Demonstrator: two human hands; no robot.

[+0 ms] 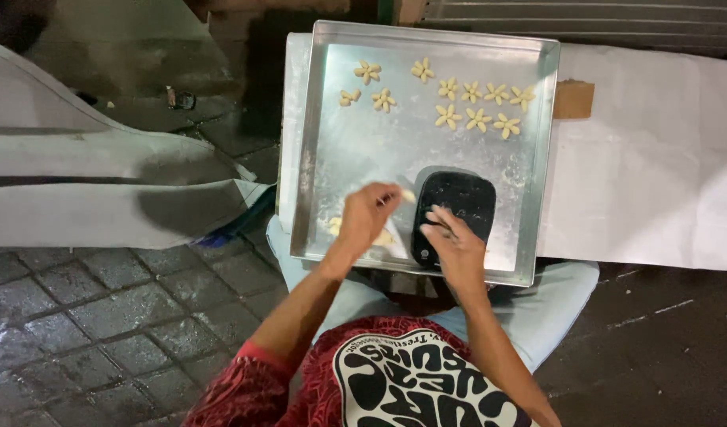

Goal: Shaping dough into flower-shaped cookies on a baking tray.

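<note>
Dough flowers [466,95] lie at the tray's [355,150] far end, the board [458,202] nearer, right of centre.

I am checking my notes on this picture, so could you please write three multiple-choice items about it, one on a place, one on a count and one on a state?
1. Where do the flower-shaped dough pieces lie on the metal tray?
A. Along the far side
B. Under the hands
C. Off the tray

2. How many flower-shaped pieces are laid out there?
A. Five
B. Eleven
C. Twenty

3. What is the left hand doing?
A. Resting flat on the paving
B. Pinching a small piece of dough
C. Gripping the tray's rim

Answers: 1 A, they sit in rows near the far edge; 2 B, eleven can be counted; 3 B, its fingertips hold a pale bit beside the black container, where the right hand works.
</note>
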